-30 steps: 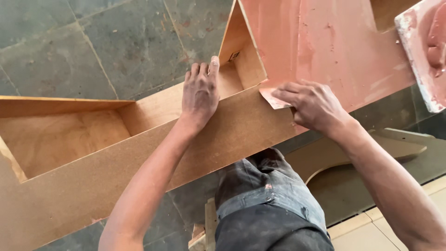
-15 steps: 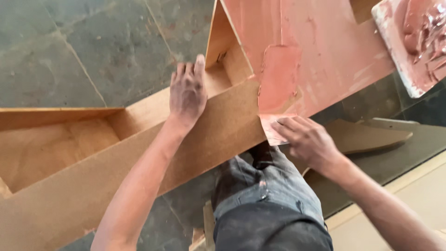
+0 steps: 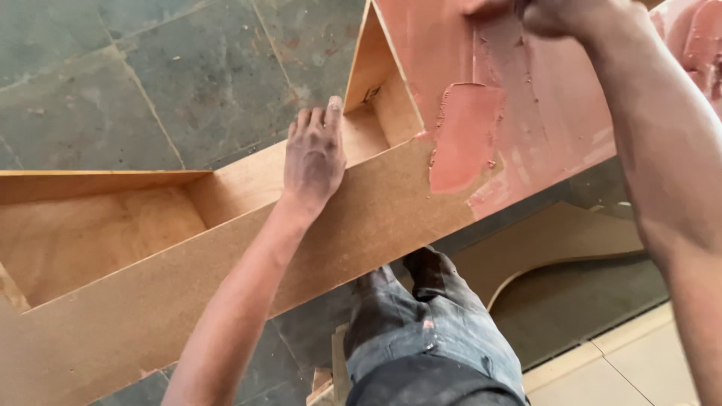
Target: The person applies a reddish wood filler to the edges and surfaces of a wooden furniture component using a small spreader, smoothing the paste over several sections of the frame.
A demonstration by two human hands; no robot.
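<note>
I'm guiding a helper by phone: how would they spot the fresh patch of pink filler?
Find the long plywood frame lying on the grey stone floor. Its right panel is smeared pink; the thick, raised pink filler patch sits at its lower edge, glossier and darker than the thin smears around.

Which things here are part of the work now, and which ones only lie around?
In use:
- wooden frame, left hand flat on its edge
- pink filler spread on the panel
- right hand at the top, what it holds is hidden

Lying about:
- curved board on the floor
- pink-smeared tray, top right
</note>
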